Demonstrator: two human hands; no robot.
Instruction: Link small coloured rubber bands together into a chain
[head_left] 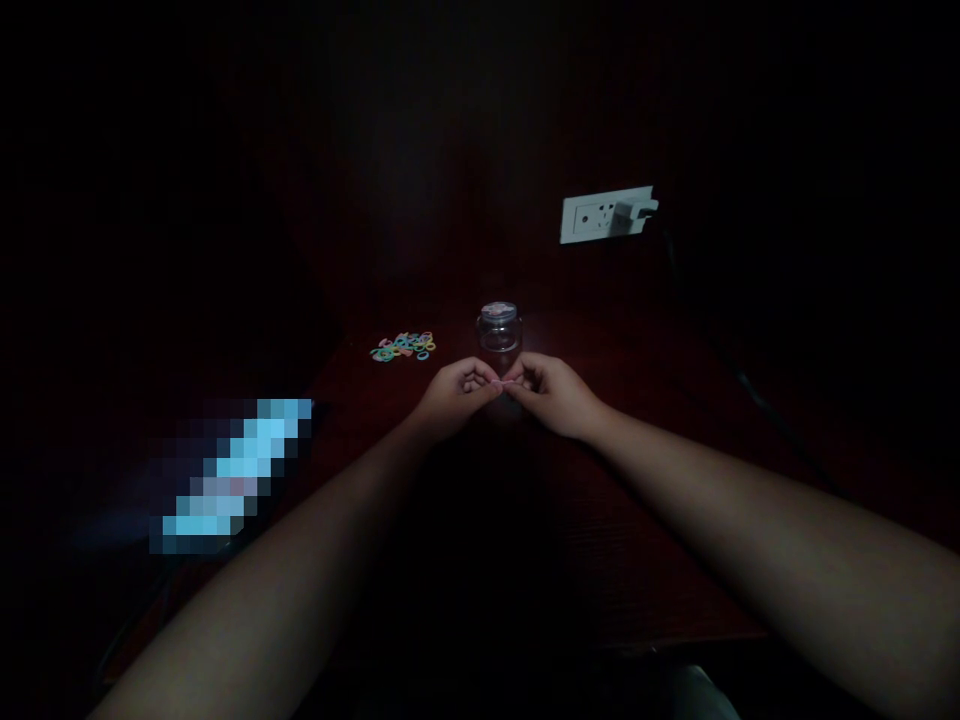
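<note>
Both my hands meet in front of a clear lidded jar (499,335) on the dark red table. My left hand (457,393) pinches one end of a small pink hair tie (502,382) between thumb and forefinger. The other end sits in the pinch of my right hand (551,390), so the band spans the narrow gap between my fingertips. A loose pile of small coloured hair ties (405,346) lies to the left of the jar, beyond my left hand.
A blurred, brightly lit screen (240,475) stands out left of my left forearm. On the back wall, a white socket plate (592,219) holds a plugged-in adapter (634,211). The dark red table's (637,540) front edge shows faintly below; most surroundings are too dark to make out.
</note>
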